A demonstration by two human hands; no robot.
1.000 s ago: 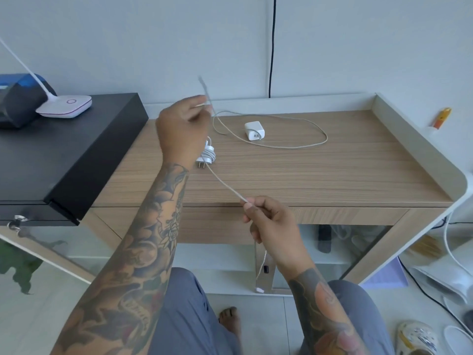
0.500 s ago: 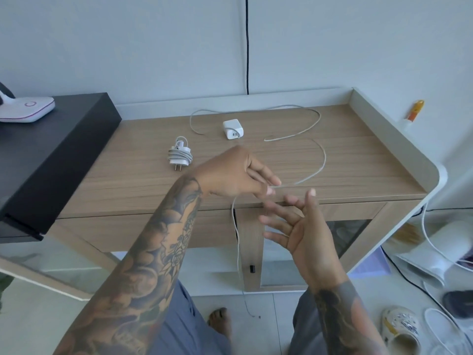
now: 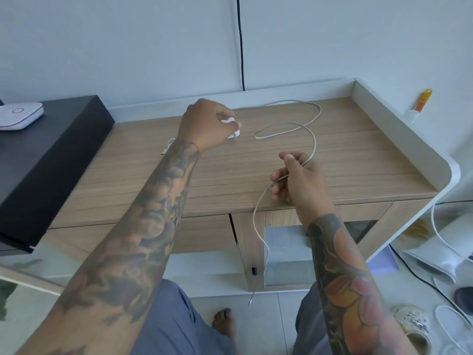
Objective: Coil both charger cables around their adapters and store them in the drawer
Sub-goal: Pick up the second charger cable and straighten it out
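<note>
Now the left hand point(image 3: 207, 124) grabs the small white adapter point(image 3: 234, 128) near the wooden desk's point(image 3: 358, 160) back edge; the right hand point(image 3: 297, 183) holds its thin white cable point(image 3: 313, 139).

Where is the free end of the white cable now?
In the head view, the cable's free end hangs below the desk's front edge, near the floor, after passing through the right hand. It is right of the bare foot.

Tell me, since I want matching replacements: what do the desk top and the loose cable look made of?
Desk top: apparently wood-grain laminate, matte, with straight printed-looking grain lines. Cable: seemingly soft white plastic or rubber sheath, bending in limp loops.
</note>
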